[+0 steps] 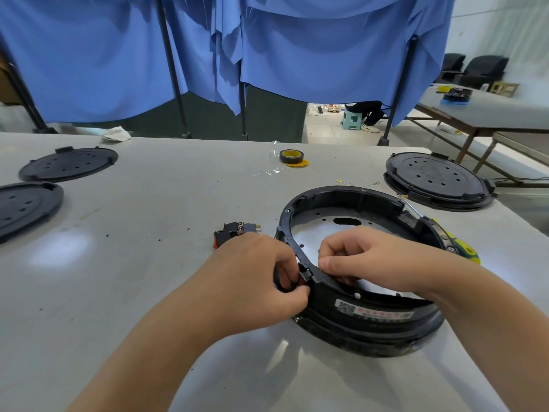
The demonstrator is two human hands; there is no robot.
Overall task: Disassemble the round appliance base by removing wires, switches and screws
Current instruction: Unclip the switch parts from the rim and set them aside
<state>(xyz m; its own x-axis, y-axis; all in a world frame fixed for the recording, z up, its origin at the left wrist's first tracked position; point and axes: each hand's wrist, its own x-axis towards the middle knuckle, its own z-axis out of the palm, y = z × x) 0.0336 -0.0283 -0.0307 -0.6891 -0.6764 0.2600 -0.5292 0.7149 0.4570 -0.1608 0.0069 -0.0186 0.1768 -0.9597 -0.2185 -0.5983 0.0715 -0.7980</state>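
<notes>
- Round appliance base (368,315) lies flat on the tabletop (148,263), open side up, label facing the person.
- Left hand (261,281) pinches a black part at its rim.
- Right hand (356,251), fingers curled, grips the rim's inner edge.

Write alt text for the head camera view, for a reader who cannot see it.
Two bare hands work at the near rim of a round black appliance base on a grey table: the left hand pinches a small black part at the rim, the right hand curls inside it. Loose switches lie just left.
</notes>
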